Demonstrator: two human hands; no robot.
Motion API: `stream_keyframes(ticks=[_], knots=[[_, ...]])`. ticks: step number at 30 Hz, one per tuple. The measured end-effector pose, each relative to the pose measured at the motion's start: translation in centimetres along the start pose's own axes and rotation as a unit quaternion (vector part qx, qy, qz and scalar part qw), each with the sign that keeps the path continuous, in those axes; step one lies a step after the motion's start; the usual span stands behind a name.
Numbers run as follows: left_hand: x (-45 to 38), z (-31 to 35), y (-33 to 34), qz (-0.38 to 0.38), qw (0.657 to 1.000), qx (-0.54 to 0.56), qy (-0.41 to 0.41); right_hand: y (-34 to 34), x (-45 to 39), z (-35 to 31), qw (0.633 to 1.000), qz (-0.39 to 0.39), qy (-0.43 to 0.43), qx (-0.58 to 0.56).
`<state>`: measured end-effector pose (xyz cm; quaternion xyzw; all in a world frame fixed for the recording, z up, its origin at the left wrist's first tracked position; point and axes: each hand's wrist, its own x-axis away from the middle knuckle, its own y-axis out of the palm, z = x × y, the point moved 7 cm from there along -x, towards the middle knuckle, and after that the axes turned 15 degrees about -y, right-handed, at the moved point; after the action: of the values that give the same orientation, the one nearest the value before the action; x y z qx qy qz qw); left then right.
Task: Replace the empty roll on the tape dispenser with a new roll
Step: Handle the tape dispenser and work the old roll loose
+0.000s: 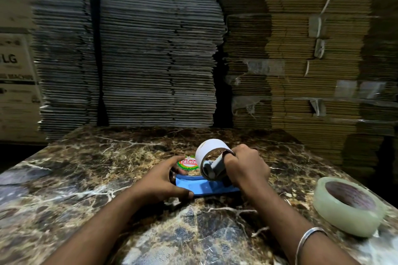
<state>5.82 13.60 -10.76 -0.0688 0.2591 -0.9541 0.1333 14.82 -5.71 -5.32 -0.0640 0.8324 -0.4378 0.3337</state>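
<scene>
With the blue plastic tape dispenser [206, 187] pinned by the left hand [165, 180], the empty white cardboard core [212, 158], gripped in closed right-hand fingers [229, 157], could be jammed if pulled askew.

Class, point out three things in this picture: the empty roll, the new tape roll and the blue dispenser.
empty roll [212, 149], head view, outer white wall
new tape roll [336, 214], head view, clear outer side
dispenser [206, 187], head view, blue body

Bold dark letters "LG" stand on a pale printed carton [15, 66] at the far left, above a blurred line ending in "MACHINE", while a round red-and-green sticker [187, 162] on the tape dispenser [206, 186] appears to read "Patels".
</scene>
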Motion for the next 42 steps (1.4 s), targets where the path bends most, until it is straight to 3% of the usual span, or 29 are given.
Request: stream_keyframes(ticks=[8,12,15,22,25,28,32,34,37,42], knots=[[0.9,0.6,-0.3,0.001,0.998,-0.067,0.011,0.9,0.1,0.9,0.998,0.021,0.013,-0.058],[0.9,1.1,0.3,-0.050,0.997,0.063,-0.007,1.0,-0.4,1.2,0.992,0.069,-0.003,-0.101],[0.6,0.4,1.2,-0.097,0.982,0.158,-0.030,1.5,-0.6,0.8,0.986,0.061,-0.039,-0.148],[0.3,1.3,-0.2,0.052,0.975,0.216,0.024,2.4,-1.2,-0.1,0.980,0.030,-0.083,-0.180],[0.7,2.3,0.2,0.041,0.973,0.225,0.035,3.0,-1.2,-0.3,0.975,0.020,-0.098,-0.197],[0.8,2.6,1.1,0.026,0.969,0.242,0.035,2.9,-1.3,0.0,0.952,0.032,-0.085,-0.293],[0.5,2.5,1.9,0.023,0.969,0.243,0.027,3.8,-1.1,-0.9,0.895,-0.077,-0.113,-0.424],[0.1,2.2,2.5,0.005,0.969,0.247,0.024,4.2,-0.6,-1.6,0.890,-0.125,-0.148,-0.413],[0.5,2.8,3.1,-0.010,0.969,0.245,0.041,4.1,-0.7,-1.6,0.902,-0.119,-0.177,-0.376],[0.7,2.8,3.2,0.002,0.975,0.216,0.041,3.7,-0.9,-0.9,0.885,-0.116,-0.180,-0.414]])
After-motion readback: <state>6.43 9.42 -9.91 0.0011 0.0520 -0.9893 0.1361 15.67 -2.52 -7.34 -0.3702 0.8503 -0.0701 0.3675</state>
